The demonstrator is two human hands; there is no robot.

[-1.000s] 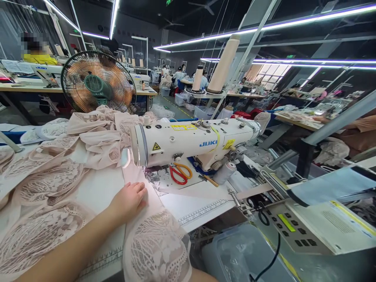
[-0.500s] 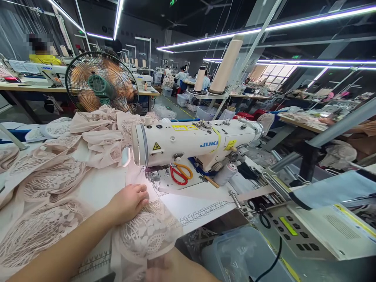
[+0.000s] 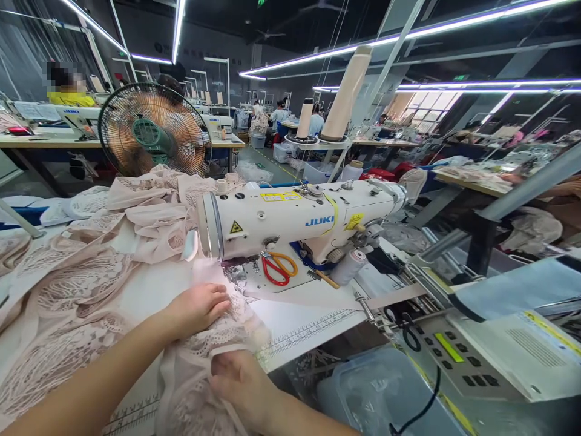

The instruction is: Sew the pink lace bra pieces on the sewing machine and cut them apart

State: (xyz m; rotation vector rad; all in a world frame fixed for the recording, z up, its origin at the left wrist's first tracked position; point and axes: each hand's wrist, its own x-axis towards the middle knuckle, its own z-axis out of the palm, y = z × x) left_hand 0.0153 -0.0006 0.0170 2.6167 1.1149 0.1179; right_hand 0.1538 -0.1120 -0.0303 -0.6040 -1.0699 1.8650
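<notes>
Pale pink lace fabric (image 3: 82,284) lies spread over the white sewing table (image 3: 308,315), running under the head of a white JUKI sewing machine (image 3: 295,221). My left hand (image 3: 200,309) rests on the lace just in front of the needle area, fingers curled down onto the cloth. My right hand (image 3: 242,384) sits at the table's near edge with its fingers closed on a fold of the same lace. Red and orange scissors (image 3: 278,267) lie on the machine bed behind the needle.
A green-hubbed fan (image 3: 152,130) stands behind the fabric heap. Two tall thread cones (image 3: 345,97) rise on a stand behind the machine. A control panel (image 3: 458,357) and a plastic bin (image 3: 363,393) sit at the right. Other workers sit at distant tables.
My right hand has come up into view from the bottom edge and gripped the lace. The fabric near the table's edge has bunched up toward the needle. My left hand has stayed put.
</notes>
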